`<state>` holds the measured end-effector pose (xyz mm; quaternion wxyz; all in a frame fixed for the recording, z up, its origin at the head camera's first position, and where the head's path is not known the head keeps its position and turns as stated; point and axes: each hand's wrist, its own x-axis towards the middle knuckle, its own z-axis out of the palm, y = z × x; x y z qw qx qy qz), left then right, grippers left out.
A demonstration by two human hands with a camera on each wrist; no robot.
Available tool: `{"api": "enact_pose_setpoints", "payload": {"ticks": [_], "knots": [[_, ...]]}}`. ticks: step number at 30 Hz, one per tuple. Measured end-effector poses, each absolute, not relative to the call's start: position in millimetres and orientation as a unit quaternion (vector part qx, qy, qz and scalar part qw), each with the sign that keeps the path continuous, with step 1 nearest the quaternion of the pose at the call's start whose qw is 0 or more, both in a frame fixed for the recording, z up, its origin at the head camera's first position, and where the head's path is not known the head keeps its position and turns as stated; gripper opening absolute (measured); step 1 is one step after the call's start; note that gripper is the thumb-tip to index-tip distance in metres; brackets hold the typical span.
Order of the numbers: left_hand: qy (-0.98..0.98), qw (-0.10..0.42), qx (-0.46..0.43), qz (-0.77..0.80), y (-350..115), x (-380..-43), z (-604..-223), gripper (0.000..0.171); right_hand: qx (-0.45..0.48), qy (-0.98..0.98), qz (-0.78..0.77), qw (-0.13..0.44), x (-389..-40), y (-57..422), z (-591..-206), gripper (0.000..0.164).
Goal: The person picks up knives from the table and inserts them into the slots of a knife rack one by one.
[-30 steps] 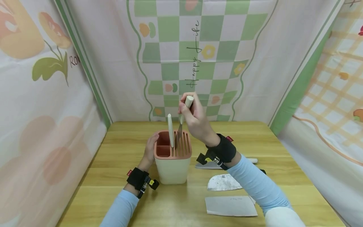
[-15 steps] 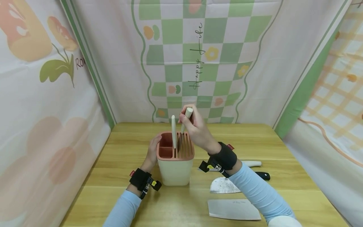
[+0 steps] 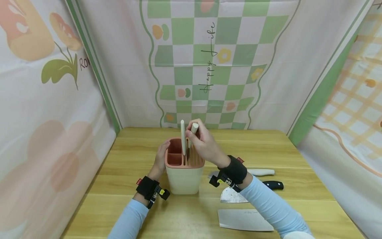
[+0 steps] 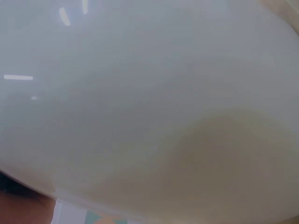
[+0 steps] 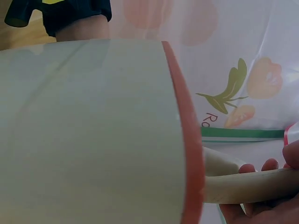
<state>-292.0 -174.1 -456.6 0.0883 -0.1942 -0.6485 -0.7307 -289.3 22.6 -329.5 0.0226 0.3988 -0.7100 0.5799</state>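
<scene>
The left hand, fingers laid along it, braced the knife holder while the right hand gripped a cream-handled knife blade-down in a slot, insertion apparently nearly finished, release seemingly needed next.

Light wood-grain tabletop, set against hanging cloth on three sides. Back cloth: white, green-and-white checks, script "Happy Life" running vertically. Left cloth: large peach flowers, green leaves. Right cloth: orange plaid. Green bands at the corners. Light soft, faint sheen on wood.
</scene>
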Motion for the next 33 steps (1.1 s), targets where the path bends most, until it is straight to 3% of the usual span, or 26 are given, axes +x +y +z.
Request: {"api": "enact_pose_setpoints", "payload": {"ticks": [11,20,33], "knots": [[-0.649,0.093,-0.186,-0.732,-171.1,-293.7,-454.1,0.055,0.403,-0.713,0.573,0.036,-265.0,24.6,-314.2,0.009],[-0.632,0.100,-0.184,-0.746,-169.1,-293.4,-451.2,0.054,0.477,-0.708,0.506,0.125,-258.3,24.6,-321.9,0.011],[-0.638,0.097,-0.183,-0.741,-172.2,-292.5,-455.4,0.053,0.468,-0.721,0.495,0.129,-254.4,29.2,-327.1,0.024]]}}
